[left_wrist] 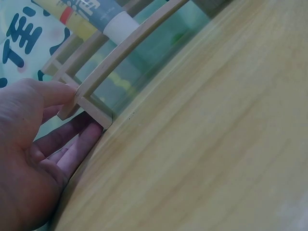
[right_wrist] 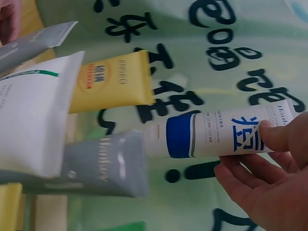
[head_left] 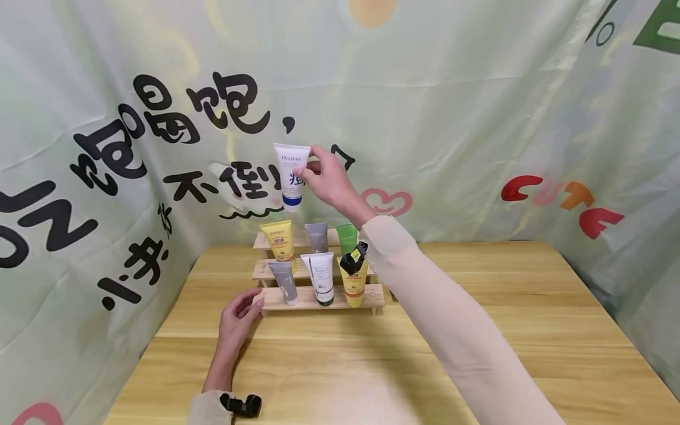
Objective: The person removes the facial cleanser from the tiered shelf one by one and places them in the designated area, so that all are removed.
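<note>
Above the display rack, my right hand (head_left: 332, 183) pinches a white squeeze tube (head_left: 291, 176) with a blue band, thumb on its printed front. Its cap points down, clear of the rack in the head view. Low on the left, my left hand (head_left: 236, 323) holds the left end of the tiered wooden rack (head_left: 375, 295). In the left wrist view the thumb lies on the front step's end (left_wrist: 83, 92), with other fingers by its leg. Along the front step stand a grey tube (head_left: 284, 282), a white tube (head_left: 320, 277) and a yellow tube (head_left: 355, 292).
Higher on the rack are another yellow tube (head_left: 280, 241), a grey tube (head_left: 317, 237) and a green tube (head_left: 347, 237). A wood-grain table (head_left: 478, 307) lies beneath. Printed cloth (head_left: 451, 136) hangs behind and at both sides. Black wrist cameras (head_left: 241, 405) sit on the sleeves.
</note>
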Demonstrator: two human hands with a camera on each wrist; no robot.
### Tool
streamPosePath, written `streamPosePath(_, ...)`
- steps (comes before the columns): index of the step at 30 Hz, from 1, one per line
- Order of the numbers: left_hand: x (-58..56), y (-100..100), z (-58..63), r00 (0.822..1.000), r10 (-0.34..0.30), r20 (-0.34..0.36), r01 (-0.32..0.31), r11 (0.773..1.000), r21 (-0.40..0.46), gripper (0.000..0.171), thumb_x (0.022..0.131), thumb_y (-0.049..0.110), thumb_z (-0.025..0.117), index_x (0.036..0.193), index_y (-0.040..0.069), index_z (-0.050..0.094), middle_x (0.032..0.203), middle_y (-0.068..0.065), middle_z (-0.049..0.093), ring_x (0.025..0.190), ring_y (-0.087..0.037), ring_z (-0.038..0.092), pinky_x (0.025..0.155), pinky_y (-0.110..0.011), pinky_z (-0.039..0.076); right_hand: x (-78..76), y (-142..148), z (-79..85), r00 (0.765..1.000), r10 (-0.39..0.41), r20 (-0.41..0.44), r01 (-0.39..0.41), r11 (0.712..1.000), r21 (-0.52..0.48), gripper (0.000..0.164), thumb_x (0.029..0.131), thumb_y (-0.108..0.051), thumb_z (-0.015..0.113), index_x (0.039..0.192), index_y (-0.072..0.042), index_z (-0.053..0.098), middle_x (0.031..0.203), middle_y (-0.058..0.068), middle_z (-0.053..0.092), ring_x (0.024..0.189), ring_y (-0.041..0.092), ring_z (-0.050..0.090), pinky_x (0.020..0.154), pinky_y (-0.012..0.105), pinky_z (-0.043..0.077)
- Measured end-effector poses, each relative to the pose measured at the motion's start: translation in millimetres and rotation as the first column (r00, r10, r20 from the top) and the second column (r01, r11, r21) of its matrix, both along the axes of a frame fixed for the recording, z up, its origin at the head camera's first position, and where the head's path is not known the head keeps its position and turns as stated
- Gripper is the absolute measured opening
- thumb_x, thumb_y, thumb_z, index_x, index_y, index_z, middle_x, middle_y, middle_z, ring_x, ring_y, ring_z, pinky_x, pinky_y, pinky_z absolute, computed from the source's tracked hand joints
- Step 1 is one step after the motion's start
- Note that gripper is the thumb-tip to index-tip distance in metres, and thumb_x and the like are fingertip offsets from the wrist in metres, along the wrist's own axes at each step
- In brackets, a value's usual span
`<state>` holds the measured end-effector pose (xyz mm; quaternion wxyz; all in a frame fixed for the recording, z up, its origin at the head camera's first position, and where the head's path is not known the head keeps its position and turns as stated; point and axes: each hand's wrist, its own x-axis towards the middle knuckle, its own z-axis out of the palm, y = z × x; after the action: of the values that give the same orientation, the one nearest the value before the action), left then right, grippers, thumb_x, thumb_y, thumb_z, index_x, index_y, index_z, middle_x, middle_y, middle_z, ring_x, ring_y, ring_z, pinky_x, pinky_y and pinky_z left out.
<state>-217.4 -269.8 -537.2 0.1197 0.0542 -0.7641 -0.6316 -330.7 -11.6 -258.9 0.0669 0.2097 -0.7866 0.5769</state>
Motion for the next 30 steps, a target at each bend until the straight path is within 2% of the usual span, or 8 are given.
streamPosePath(6,1.8,-2,-3.0,1.000,0.003,-0.009,-0.003,1.000,-0.001,0.038,0.095,0.015,0.076,0.129,0.000,0.067,0.135,-0.018,0.062,0.112,-0.003,0.058,0.089,-0.011,0.049,10.8,11,11.3,0.999,0.016,-0.049,-0.023,0.991,-0.133,0.030,0.103,-0.012,0.062,0.131,-0.002,0.054,0.121,0.017,0.069,0.105,0.024,0.066,0.089,0.039,0.057)
streamPosePath(12,2.2,-1,-2.3,1.000,0.003,0.010,-0.003,1.000,0.005,0.039,0.095,0.016,0.076,0.130,0.001,0.067,0.137,-0.017,0.062,0.116,-0.006,0.057,0.091,-0.010,0.048,23.6,25,18.3,0.995,0.073,-0.066,-0.089,0.956,-0.280,0.031,0.107,-0.014,0.054,0.137,-0.006,0.047,0.119,0.018,0.064,0.108,0.028,0.064,0.090,0.044,0.059)
streamPosePath(18,0.5,-1,-1.4,1.000,0.006,-0.003,-0.006,1.000,-0.010,0.038,0.095,0.017,0.076,0.129,0.001,0.068,0.134,-0.017,0.063,0.115,-0.006,0.057,0.091,-0.011,0.049,36.7,42,27.3,0.995,0.074,-0.063,-0.093,0.917,-0.389,0.032,0.108,-0.021,0.051,0.139,-0.014,0.045,0.122,0.017,0.061,0.110,0.030,0.062,0.090,0.049,0.057)
streamPosePath(24,0.5,-1,0.0,1.000,0.000,-0.021,0.000,1.000,-0.011,0.037,0.095,0.017,0.076,0.128,0.001,0.068,0.133,-0.017,0.064,0.115,-0.009,0.058,0.091,-0.011,0.049,44.8,57,30.1,0.993,0.042,-0.109,-0.085,0.900,-0.428,0.032,0.110,-0.026,0.046,0.140,-0.017,0.042,0.119,0.019,0.061,0.105,0.034,0.066,0.085,0.051,0.059)
streamPosePath(28,0.1,-1,-1.1,1.000,0.006,-0.028,-0.006,1.000,-0.016,0.036,0.095,0.016,0.076,0.127,0.001,0.069,0.133,-0.018,0.063,0.116,-0.010,0.057,0.091,-0.011,0.048,50.4,66,25.8,0.990,0.036,-0.135,-0.091,0.897,-0.433,0.033,0.110,-0.032,0.042,0.141,-0.020,0.039,0.115,0.019,0.062,0.099,0.038,0.071,0.082,0.049,0.061)
streamPosePath(30,-0.1,-2,-1.4,1.000,0.009,-0.024,-0.009,1.000,-0.016,0.036,0.095,0.016,0.076,0.127,0.001,0.069,0.134,-0.018,0.063,0.117,-0.011,0.057,0.091,-0.010,0.048,53.5,70,22.7,0.991,0.017,-0.135,-0.073,0.902,-0.424,0.032,0.110,-0.035,0.040,0.139,-0.021,0.039,0.111,0.019,0.063,0.094,0.036,0.071,0.078,0.045,0.061)
